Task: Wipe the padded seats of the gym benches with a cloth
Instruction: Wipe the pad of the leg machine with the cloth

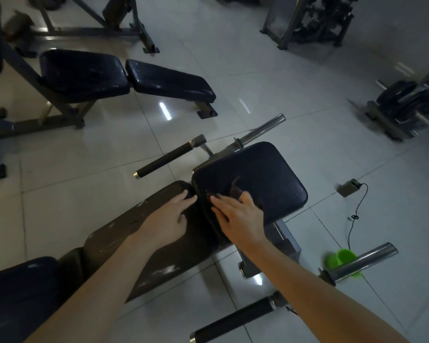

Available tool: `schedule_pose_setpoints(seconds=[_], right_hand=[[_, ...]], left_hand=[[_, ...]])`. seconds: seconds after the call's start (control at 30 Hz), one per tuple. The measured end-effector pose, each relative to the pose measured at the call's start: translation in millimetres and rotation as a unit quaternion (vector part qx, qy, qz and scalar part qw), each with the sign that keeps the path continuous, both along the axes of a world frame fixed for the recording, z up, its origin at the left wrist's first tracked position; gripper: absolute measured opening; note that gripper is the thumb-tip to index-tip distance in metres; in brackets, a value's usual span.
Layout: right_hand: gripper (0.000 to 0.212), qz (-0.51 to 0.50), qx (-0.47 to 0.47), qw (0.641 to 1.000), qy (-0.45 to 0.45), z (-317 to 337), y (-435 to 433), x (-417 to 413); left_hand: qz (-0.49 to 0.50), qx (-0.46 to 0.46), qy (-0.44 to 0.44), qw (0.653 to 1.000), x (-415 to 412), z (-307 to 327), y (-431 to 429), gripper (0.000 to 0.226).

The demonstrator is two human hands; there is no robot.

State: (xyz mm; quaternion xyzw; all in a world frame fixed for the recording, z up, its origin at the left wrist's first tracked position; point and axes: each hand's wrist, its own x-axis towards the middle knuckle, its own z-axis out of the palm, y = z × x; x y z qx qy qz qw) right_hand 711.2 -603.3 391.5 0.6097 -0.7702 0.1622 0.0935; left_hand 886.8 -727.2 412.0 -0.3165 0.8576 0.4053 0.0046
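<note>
Looking down at a dark navy seat pad: squarish, rounded corners, pebbled vinyl by the look of it, faint sheen along the right edge. Dark brownish cloth lying crumpled on its near-left part. Right hand pressing flat on that cloth, fingers straight and a bit spread, not gripping. Left hand resting on the end of the long brown pad just beside the seat, fingers relaxed, holding nothing. Scuffed and flaky there, pale scratches all over.

Around it: black grip handle and a chrome bar sticking out past the seat. Second bench off to the upper left, two glossy dark pads, well apart from this one. Bright green plastic cup on the shiny pale tile floor, partly hidden behind another chrome bar. Small box with a thin black cable to the right. Weight plates on a rack far right, blurry.
</note>
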Motion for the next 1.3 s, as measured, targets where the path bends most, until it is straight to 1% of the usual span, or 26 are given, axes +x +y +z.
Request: schedule_pose_setpoints(seconds=[0.1,0.13,0.17,0.2,0.27,0.33,0.37,0.43,0.5,0.53,0.6,0.67,0.8,0.93,1.0,1.1,1.2,1.3], right_hand=[[0.03,0.085,0.047,0.995,0.017,3.6,-7.6,6.8],[0.031,0.092,0.062,0.994,0.009,9.8,-13.2,3.0],[0.031,0.076,0.067,0.995,-0.006,16.8,-19.1,-1.7],[0.033,0.035,0.055,0.998,-0.026,22.6,-24.5,-6.7],[0.038,-0.091,-0.004,0.993,-0.075,34.1,-32.6,-18.9],[0.043,-0.211,-0.047,0.967,-0.136,43.3,-33.1,-30.8],[0.042,-0.248,-0.056,0.955,-0.15,44.6,-30.1,-33.3],[0.037,-0.267,-0.055,0.953,-0.132,40.9,-22.6,-30.1],[0.036,-0.254,-0.022,0.962,-0.096,30.1,-17.7,-19.1],[0.037,-0.257,-0.011,0.962,-0.092,25.7,-17.7,-13.5],[0.038,-0.274,-0.014,0.955,-0.109,22.6,-20.7,-3.6],[0.038,-0.251,-0.015,0.96,-0.121,20.6,-23.5,5.6],[0.038,-0.131,0.021,0.986,-0.104,16.5,-35.6,10.5],[0.037,-0.077,0.026,0.992,-0.096,14.4,-56.8,-0.8],[0.035,-0.067,0.011,0.993,-0.098,10.6,-67.6,-4.2],[0.033,-0.033,0.015,0.996,-0.079,8.4,-75.3,-8.9],[0.029,0.029,0.061,0.994,-0.088,18.1,-69.5,-11.5],[0.033,0.088,0.134,0.985,-0.069,32.7,-62.7,-16.3]], left_hand=[[0.012,0.013,0.014,1.0,5.3,4.2,1.1,0.06],[0.01,0.017,0.018,1.0,6.5,6.9,-1.5,0.06],[0.01,0.016,0.022,1.0,8.0,10.3,-5.1,0.06],[0.011,0.013,0.026,1.0,9.7,12.7,-9.8,0.059],[0.016,0.0,0.028,0.999,13.8,15.0,-21.0,0.058],[0.015,-0.015,0.013,1.0,20.5,12.7,-32.5,0.058],[0.012,-0.02,0.002,1.0,25.2,9.9,-37.5,0.058],[0.005,-0.023,-0.023,0.999,36.7,1.7,-45.9,0.058],[0.007,-0.025,-0.039,0.999,45.9,-5.9,-52.6,0.058],[0.013,-0.025,-0.04,0.999,48.4,-8.4,-55.2,0.058],[0.032,-0.022,-0.032,0.999,49.4,-10.6,-57.7,0.056],[0.058,-0.021,-0.012,0.998,46.3,-12.2,-58.4,0.053],[0.099,-0.021,0.03,0.994,26.9,-14.6,-63.0,0.05],[0.123,-0.024,0.06,0.99,8.1,-13.3,-58.2,0.051],[0.111,-0.039,0.071,0.991,1.9,-13.6,-53.5,0.049],[0.071,-0.068,0.073,0.992,-4.5,-20.5,-48.9,0.049],[0.052,-0.059,0.055,0.995,-7.5,-23.4,-39.6,0.054],[0.025,-0.073,0.035,0.996,-5.7,-25.1,-37.3,0.059]])
